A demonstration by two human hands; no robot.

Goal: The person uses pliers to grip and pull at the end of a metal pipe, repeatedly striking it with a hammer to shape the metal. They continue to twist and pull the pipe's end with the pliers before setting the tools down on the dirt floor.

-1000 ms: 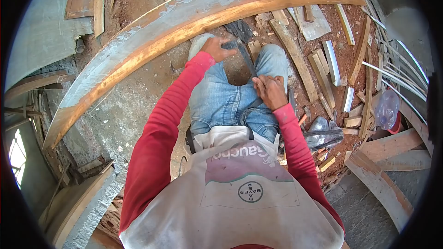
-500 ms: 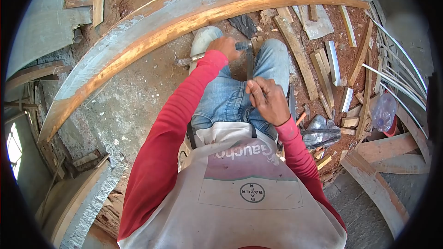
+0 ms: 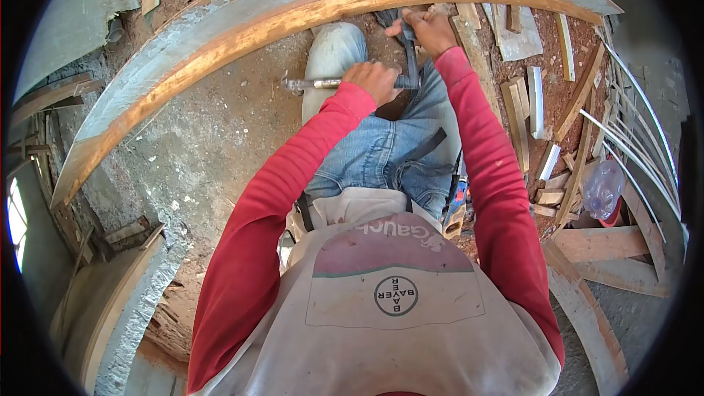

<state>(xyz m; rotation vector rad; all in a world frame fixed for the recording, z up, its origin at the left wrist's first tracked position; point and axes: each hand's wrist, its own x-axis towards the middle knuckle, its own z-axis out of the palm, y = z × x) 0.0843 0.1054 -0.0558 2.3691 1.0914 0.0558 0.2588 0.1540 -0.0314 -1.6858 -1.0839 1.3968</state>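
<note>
Nearest the camera: white shirt front (image 3: 381,301) with a round printed logo, red sleeves running away from it on both sides. Blue jeans (image 3: 381,150) beyond, knees pointing far, with a dark strap (image 3: 422,148) lying slack across the lap.

Left arm bent at the elbow, forearm angling up and to the right across the left thigh. Left hand (image 3: 375,79) sits over the knees, knuckles up, fingers curled shut around the handle of a hammer (image 3: 323,83). The hammer lies roughly level; its metal head points left, past the left knee, above the grey concrete floor (image 3: 198,154).

Right arm stretched nearly straight, reaching farther than the left, sleeve running up the right side of the lap. Right hand (image 3: 427,29) is the farthest part of the body, just below the inner edge of the curved plank (image 3: 293,18). Its fingers are closed on the upper end of a dark narrow tool (image 3: 411,59), which runs down from that hand toward the left hand; the lower end meets the hammer handle area, and whether the two touch I cannot tell. The tool's type is unclear.

The curved plank arcs from lower left to upper right across the far field, grey-crusted on top, bare orange wood along the near edge.

Right side: red earth littered with wood offcuts (image 3: 517,114), and a clear plastic bottle (image 3: 603,189) near bent white strips (image 3: 638,139).
</note>
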